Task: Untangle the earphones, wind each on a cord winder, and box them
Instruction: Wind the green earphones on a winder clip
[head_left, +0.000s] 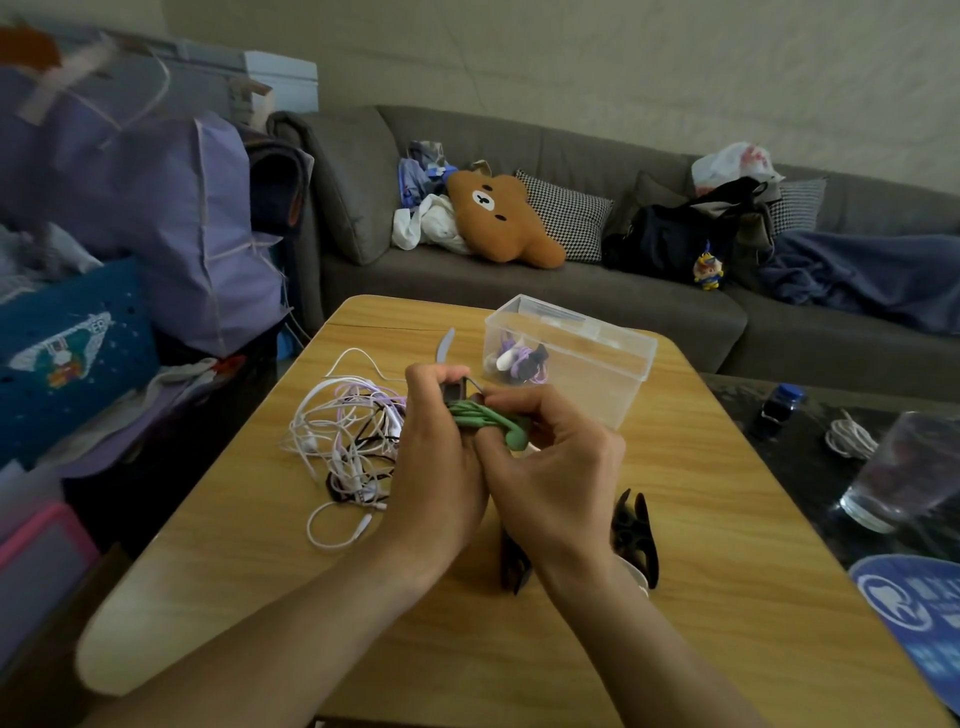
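green earphones (485, 418) wound, seemingly on dark winder (453, 391)

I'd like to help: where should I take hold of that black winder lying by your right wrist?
Probably by the narrow waist of the black winder, pinched across from its right, open side. It lies flat on the table, its pronged ends flaring out, so the middle looks slimmest. The right hand and wrist crowd its left; both hands are busy with the green earphones.

Dim, soft indoor light; wide-angle bending and blur toward the edges.
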